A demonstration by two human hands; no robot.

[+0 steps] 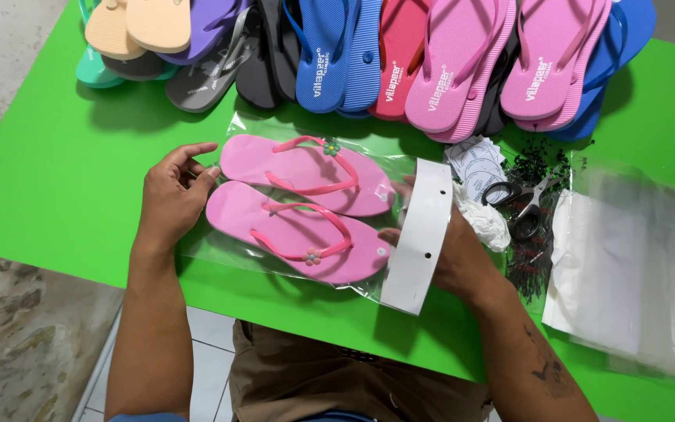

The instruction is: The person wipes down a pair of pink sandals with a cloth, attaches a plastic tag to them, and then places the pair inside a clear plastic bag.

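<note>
On the green table [56, 180], the left hand [172, 195] lies at the left end of a clear bag [236, 129], its fingers curled loosely with the tips touching the heel end of the bag and gripping nothing firmly that can be seen. Inside the bag lie two pink flip-flops [298, 207] side by side, soles down, each with a small flower on its strap; the farther one sits a little to the right of the nearer one. At the bag's right end the right hand [451, 250] is closed on a white card strip [419, 234] with small holes, which stands folded over the bag's mouth and hides most of the fingers. Just right of that hand are a crumpled bit of white plastic [482, 219], a stack of round-printed labels [474, 164], black-handled scissors [521, 203] and a scatter of small black fasteners [537, 168]. Farther right lies a pile of empty clear bags [634, 258]. Along the far edge of the table runs a row of stacked flip-flops [400, 55] in peach, teal, grey, purple, blue, red and pink.
</note>
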